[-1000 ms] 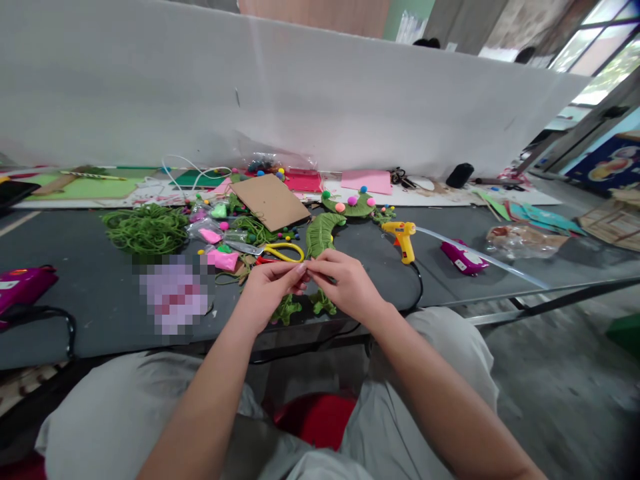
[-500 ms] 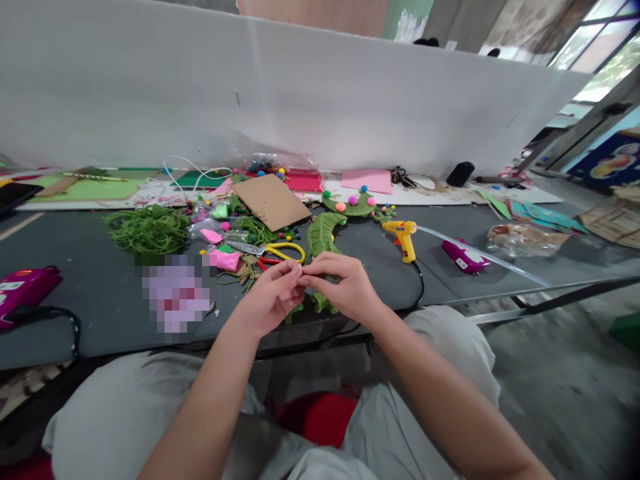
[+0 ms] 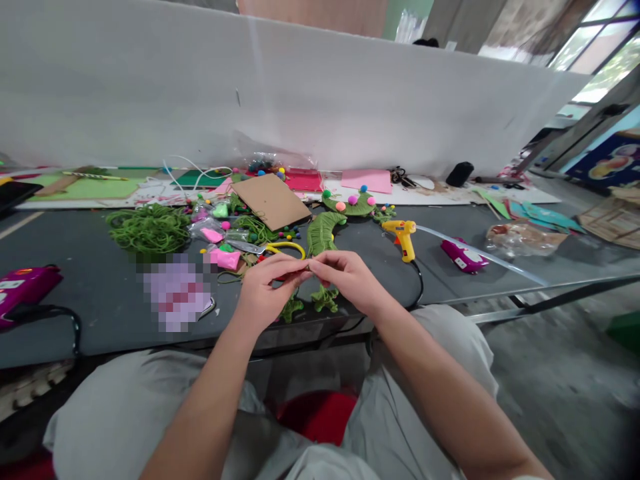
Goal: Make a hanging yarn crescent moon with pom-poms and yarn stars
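Observation:
My left hand (image 3: 270, 287) and my right hand (image 3: 347, 280) meet at the fingertips above the table's front edge. Both pinch; whatever lies between the fingertips is too small to make out. Just behind them lies a green yarn-wrapped curved piece (image 3: 321, 233). Small green star-like yarn pieces (image 3: 325, 298) show below the fingers. Left of the hands are scissors (image 3: 285, 249) with yellow handles, partly covered by my left hand. Farther back, a green crescent (image 3: 353, 205) carries coloured pom-poms.
A yellow glue gun (image 3: 406, 240) with a long clear glue stick lies to the right, its black cord running over the front edge. Tangled green yarn (image 3: 150, 230), a brown cardboard sheet (image 3: 271, 201) and a blurred purple item (image 3: 177, 293) lie left. A white panel (image 3: 300, 100) stands behind.
My left hand has turned over, so its back now shows and its fingers stretch towards the right hand. The fingertips stay together. Items on the table have not moved.

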Available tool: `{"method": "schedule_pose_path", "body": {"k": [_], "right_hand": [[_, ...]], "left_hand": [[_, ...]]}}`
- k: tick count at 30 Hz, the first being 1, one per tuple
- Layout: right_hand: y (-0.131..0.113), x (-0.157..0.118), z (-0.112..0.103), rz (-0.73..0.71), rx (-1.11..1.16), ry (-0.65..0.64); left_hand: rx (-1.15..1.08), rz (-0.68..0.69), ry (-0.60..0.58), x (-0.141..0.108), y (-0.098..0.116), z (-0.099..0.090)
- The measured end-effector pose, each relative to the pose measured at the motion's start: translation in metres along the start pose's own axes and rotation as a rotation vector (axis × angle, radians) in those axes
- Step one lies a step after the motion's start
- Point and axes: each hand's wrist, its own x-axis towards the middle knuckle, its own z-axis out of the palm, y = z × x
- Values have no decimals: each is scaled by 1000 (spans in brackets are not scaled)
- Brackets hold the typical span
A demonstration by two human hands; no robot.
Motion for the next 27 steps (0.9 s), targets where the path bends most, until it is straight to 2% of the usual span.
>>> {"method": "schedule_pose_path", "body": {"k": [5,8,13,16,23,27], "right_hand": [[3,0,-4,66,46,-24],[4,0,-6,86,57,-43],[0,0,-6,72,28,-15],[-1,1,-4,27,-5,-10],[0,1,-5,-91,-150,1],[0,1,-6,-106,-211,40]], "left_hand": [[105,180,-17,1,-3,-5],[129,208,3,0,-2,-6],[104,-14,-84,-5,-1,1],[107,-81,-122,-9,-2,8],[-105,-284,-60,-7,4,15],[-180,-316,-42,-2,5,11]]}}
